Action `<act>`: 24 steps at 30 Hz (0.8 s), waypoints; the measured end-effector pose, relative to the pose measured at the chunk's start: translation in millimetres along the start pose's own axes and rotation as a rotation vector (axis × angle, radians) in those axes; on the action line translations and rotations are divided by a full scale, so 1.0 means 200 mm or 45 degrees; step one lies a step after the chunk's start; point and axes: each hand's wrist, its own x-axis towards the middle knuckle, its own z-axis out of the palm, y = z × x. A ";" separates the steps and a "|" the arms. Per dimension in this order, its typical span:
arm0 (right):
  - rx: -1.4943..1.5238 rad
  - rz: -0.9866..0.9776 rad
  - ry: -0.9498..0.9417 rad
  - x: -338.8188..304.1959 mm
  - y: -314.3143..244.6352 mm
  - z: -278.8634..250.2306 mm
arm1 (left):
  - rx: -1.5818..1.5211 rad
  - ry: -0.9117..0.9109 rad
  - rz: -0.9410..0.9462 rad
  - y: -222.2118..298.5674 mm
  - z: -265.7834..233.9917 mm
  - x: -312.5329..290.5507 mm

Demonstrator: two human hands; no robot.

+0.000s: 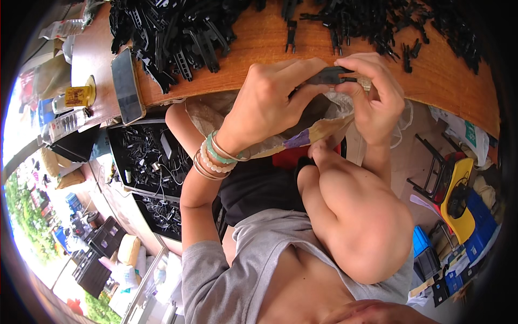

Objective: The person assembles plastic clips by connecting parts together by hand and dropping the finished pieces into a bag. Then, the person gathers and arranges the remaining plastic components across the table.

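Observation:
Above the table's near edge, both my hands grip a dark plastic piece [324, 77]. My left hand [270, 97] pinches its left end between thumb and fingers. At the other end, my right hand [377, 94] has thumb and forefinger closed on a narrow, forked-looking black tip. My fingers cover part of the piece, so its full shape is hidden. Beneath the hands, an open woven sack [324, 129] spreads over my lap. Large black plastic parts [178, 38] are heaped on the table to the left, and smaller black clips [372, 24] lie piled to the right.
A smartphone [127, 86] lies on the wooden table [243, 65] beside the left heap. Left of my arm stand black crates [121, 156] full of small parts and cables. On the right are a yellow chair [458, 208] and blue bins [480, 237].

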 end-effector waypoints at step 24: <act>-0.877 -0.150 -0.318 0.23 0.19 0.13 | 0.898 0.326 -0.138 -0.34 0.10 0.42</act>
